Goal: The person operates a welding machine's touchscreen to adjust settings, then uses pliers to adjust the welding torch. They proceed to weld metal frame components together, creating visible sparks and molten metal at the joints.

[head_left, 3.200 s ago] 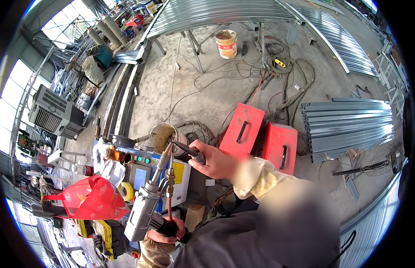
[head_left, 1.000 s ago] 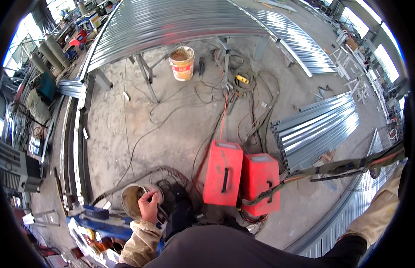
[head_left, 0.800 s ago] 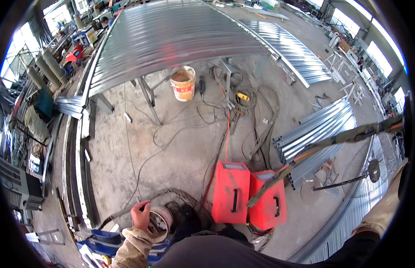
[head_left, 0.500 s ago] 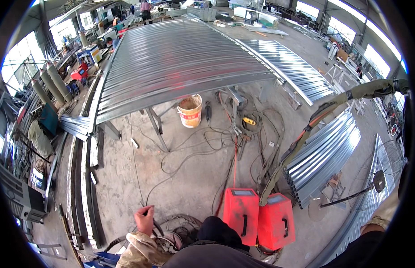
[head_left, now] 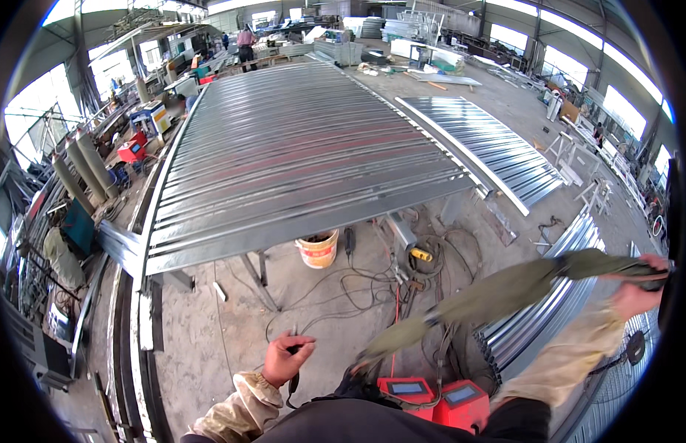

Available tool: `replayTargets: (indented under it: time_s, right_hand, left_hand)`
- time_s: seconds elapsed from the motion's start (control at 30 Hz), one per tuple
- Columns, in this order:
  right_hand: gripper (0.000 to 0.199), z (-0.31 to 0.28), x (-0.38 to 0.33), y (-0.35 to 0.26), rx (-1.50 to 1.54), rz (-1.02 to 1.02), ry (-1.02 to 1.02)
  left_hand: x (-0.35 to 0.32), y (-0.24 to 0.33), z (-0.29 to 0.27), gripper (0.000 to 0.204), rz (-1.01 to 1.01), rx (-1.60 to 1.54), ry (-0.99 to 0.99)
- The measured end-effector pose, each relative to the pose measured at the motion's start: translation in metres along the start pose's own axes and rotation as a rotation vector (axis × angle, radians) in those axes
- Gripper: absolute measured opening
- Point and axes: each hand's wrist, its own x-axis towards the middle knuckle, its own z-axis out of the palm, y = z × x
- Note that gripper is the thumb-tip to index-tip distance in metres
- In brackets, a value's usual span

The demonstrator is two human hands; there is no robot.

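Observation:
At the far right edge, my right hand (head_left: 635, 297) is closed around the end of a thick cable bundle in an olive fabric sleeve (head_left: 498, 289). The bundle sags from there across my front, toward my lap. My left hand (head_left: 285, 359) is closed in a pinch, low and left of centre. Something small and dark shows between its fingers, and a dark strip hangs below it; I cannot make out what it is. Ahead of both hands lies a large ribbed metal panel (head_left: 306, 148), raised on metal supports. Two red machine boxes (head_left: 461, 402) with small screens stand by my legs.
Under the panel's near edge stands a white and orange bucket (head_left: 318, 251). Loose cables (head_left: 358, 284) and a yellow tool (head_left: 421, 255) lie on the floor. Ribbed sheets (head_left: 539, 288) are stacked at the right. Gas cylinders (head_left: 92, 164) stand at the left. People work far off.
My right hand has come into view at the right with the sleeved bundle, which now hangs lower and straighter. My left hand has moved up and right. The view has tilted upward.

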Motion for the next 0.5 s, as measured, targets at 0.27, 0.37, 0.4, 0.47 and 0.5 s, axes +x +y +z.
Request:
replayTargets:
  time_s: [0.27,0.37,0.4,0.47,0.5]
  right_hand:
    - [0.029,0.107,-0.206,0.213,0.592,0.717,0.385]
    - [0.037,0.139,-0.243,0.270,0.677,0.948,0.694]
    - [0.039,0.149,-0.252,0.288,0.559,0.996,0.692]
    - [0.044,0.140,-0.257,0.320,0.346,1.138,0.623]
    - [0.046,0.123,-0.260,0.338,0.263,1.246,0.572]
  left_hand:
    - [0.176,0.086,0.026,0.055,0.406,-0.290,-0.583]
    - [0.222,0.073,0.031,0.068,0.445,-0.480,-0.850]
    - [0.235,0.083,0.033,0.069,0.501,-0.547,-0.893]
    - [0.276,0.098,0.038,0.051,0.524,-0.520,-1.099]
    - [0.295,0.096,0.039,0.046,0.540,-0.437,-1.157]
